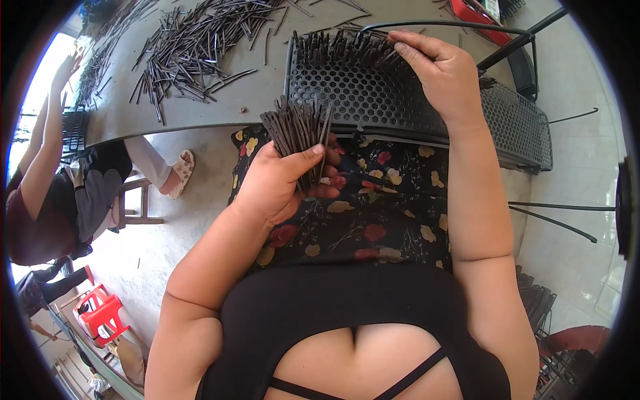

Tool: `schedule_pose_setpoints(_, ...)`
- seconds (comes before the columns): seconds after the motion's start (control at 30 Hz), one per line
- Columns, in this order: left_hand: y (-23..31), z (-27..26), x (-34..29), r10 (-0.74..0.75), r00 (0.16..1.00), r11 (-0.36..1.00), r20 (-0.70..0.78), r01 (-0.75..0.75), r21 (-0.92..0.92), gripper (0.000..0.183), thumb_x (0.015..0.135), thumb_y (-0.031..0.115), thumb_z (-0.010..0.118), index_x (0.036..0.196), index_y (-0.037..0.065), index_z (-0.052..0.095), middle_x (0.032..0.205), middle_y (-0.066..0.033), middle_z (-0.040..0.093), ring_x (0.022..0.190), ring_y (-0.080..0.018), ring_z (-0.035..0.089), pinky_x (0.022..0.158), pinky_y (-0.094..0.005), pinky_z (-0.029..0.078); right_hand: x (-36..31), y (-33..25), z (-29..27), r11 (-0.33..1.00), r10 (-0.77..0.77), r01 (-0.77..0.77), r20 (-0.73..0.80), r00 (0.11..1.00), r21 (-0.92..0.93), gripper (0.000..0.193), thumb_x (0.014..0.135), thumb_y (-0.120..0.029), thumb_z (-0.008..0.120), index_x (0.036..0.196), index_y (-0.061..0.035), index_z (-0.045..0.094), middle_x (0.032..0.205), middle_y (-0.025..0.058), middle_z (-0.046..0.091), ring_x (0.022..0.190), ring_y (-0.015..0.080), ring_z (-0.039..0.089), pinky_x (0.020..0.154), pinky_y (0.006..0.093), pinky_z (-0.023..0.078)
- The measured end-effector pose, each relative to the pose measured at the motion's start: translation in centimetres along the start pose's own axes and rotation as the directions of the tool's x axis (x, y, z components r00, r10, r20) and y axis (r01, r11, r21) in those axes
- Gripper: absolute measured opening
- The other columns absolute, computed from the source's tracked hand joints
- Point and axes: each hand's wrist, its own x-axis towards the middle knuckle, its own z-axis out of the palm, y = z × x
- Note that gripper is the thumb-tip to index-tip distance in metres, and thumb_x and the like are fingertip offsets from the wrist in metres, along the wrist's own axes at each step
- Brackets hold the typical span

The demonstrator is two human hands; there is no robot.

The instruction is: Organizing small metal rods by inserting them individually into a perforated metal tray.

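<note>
My left hand is closed around a bundle of thin dark sticks, held upright over my lap just in front of the table edge. A black perforated tray with rows of round holes lies at the table edge. Many upright dark sticks stand packed along its far side. Above the right end of that row, my right hand has thumb and forefinger pinched together at the top of a thin dark stick. The lower end of that stick is hard to make out among the others.
Loose dark sticks lie heaped on the table to the left. A bent black rod arches over the tray's far side. A red container stands at the far right. Another person sits at the left, near a red plastic stool.
</note>
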Motion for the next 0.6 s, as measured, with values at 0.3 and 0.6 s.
schedule_pose_setpoints(0.3, -0.4, -0.7, 0.3, 0.028, 0.999, 0.995, 0.015, -0.030, 0.093, 0.011, 0.096, 0.011, 0.059, 0.105, 0.005, 0.061, 0.090, -0.0088, 0.068, 0.073, -0.0193, 0.068, 0.047, -0.0273, 0.047, 0.5, -0.5, 0.6, 0.997, -0.061, 0.060, 0.026, 0.998, 0.041, 0.022, 0.093, -0.010, 0.064, 0.113, -0.0089, 0.073, 0.107, 0.0054, 0.074, 0.102, 0.0136, 0.068, 0.091, 0.0250, 0.051)
schedule_pose_setpoints(0.6, -0.7, 0.0, 0.3, 0.061, 0.998, 0.996, -0.002, -0.061, 0.064, 0.011, 0.094, 0.008, 0.061, 0.104, 0.003, 0.062, 0.089, -0.0091, 0.068, 0.071, -0.0189, 0.067, 0.048, -0.0269, 0.047, 0.0, -0.3, 1.4, 0.907, -0.355, 0.334, -0.041, 0.934, -0.255, 0.020, 0.090, -0.009, 0.067, 0.109, -0.0073, 0.073, 0.106, 0.0062, 0.073, 0.096, 0.0146, 0.069, 0.083, 0.0256, 0.053)
